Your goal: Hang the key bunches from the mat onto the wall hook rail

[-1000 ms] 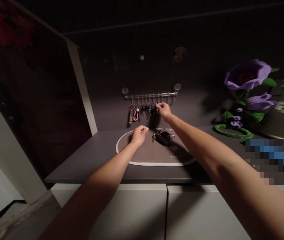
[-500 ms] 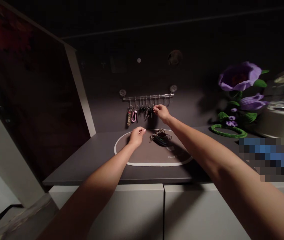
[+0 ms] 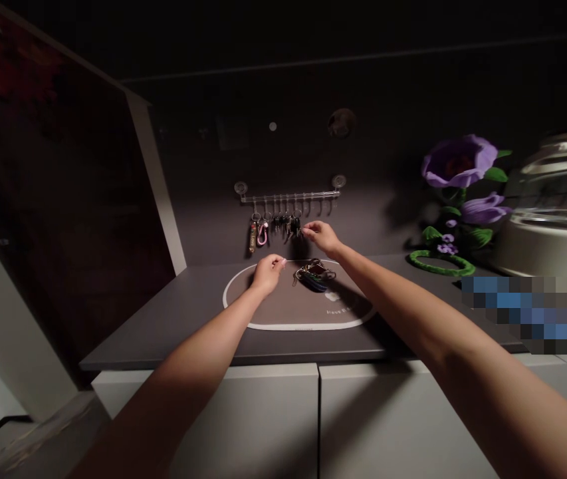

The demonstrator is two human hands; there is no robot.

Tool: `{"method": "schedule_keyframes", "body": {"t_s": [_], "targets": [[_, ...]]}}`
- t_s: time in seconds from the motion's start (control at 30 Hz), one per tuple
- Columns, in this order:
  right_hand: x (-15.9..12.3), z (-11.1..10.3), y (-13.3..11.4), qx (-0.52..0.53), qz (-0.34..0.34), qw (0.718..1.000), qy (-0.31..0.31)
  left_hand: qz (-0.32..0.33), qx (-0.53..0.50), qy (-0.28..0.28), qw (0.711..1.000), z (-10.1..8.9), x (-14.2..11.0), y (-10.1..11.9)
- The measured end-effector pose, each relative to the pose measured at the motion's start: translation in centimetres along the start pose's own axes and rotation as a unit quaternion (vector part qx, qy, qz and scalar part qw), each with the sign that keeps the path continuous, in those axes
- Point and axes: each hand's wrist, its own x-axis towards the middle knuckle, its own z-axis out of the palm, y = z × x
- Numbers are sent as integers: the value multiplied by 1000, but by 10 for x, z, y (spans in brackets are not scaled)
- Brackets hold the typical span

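Note:
My left hand [image 3: 268, 274] hovers over the left part of an oval brown mat [image 3: 283, 309], thumb and fingers drawn together with nothing visible in them. My right hand [image 3: 322, 236] is raised just right of the hanging keys [image 3: 289, 225], fingertips pinched and apparently empty; whether they still touch the nearest key I cannot tell. A clear hook rail [image 3: 290, 197] on the dark wall carries the keys, a pink carabiner [image 3: 262, 234] and a tan strap keychain [image 3: 252, 237]. On the mat, between my hands, lies a bunch of keys with a dark blue braided piece [image 3: 313, 281].
Purple artificial flowers [image 3: 460, 163] with a green ring base stand on the right of the dark counter [image 3: 163, 319]. Beside them is a large pale appliance with a clear upper part [image 3: 552, 226]. White cabinet fronts [image 3: 263, 412] lie below; a dark door [image 3: 54, 199] stands left.
My right hand has drawn slightly down and right from the hooks, leaving the keys hanging. My left hand stays nearly in place over the mat. The view has shifted a little.

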Motion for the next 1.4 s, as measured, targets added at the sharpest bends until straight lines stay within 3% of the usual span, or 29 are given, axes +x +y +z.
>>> {"method": "schedule_keyframes", "body": {"t_s": [0.53, 0.97, 1.13, 1.4], "targets": [[-50, -37, 17, -180, -1, 980, -85, 3, 2, -12, 1000, -4, -1, 1], [-69, -48, 25, -407, 18, 907, -104, 9, 5, -11, 1000, -5, 0, 0], [-70, -45, 17, -456, 104, 872, -141, 12, 15, -14, 1000, -5, -1, -1], [-72, -38, -6, -441, 185, 860, -177, 19, 23, -26, 999, -5, 1, -3]]}}
